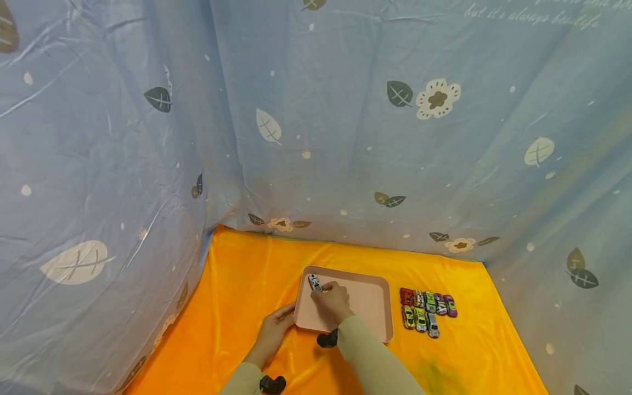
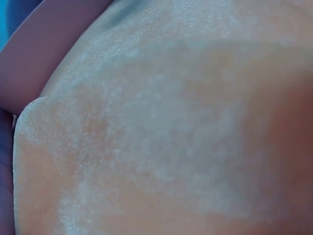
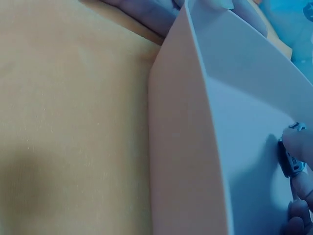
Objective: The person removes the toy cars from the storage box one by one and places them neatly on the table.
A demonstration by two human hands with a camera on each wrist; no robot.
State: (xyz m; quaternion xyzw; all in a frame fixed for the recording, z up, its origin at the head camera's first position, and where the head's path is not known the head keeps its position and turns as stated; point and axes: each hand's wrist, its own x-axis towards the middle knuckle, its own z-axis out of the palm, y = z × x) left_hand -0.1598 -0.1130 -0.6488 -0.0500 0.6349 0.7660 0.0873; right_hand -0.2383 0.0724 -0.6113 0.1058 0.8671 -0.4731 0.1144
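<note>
A shallow pink tray rests on the orange cloth. Inside its far left part is a small white toy car with dark markings, pinched at its near end between the thumb and fingers of my right hand. The right wrist view shows the toy car close to the tray floor; whether it touches is unclear. At the tray's left side my left hand grips the wall, a fingertip showing over the rim. The left wrist view is mostly blurred skin, with a strip of the tray wall.
To the right of the tray, several toy cars stand close together in two rows on the orange cloth. Pale blue curtains with leaf and flower prints hang around the back and sides.
</note>
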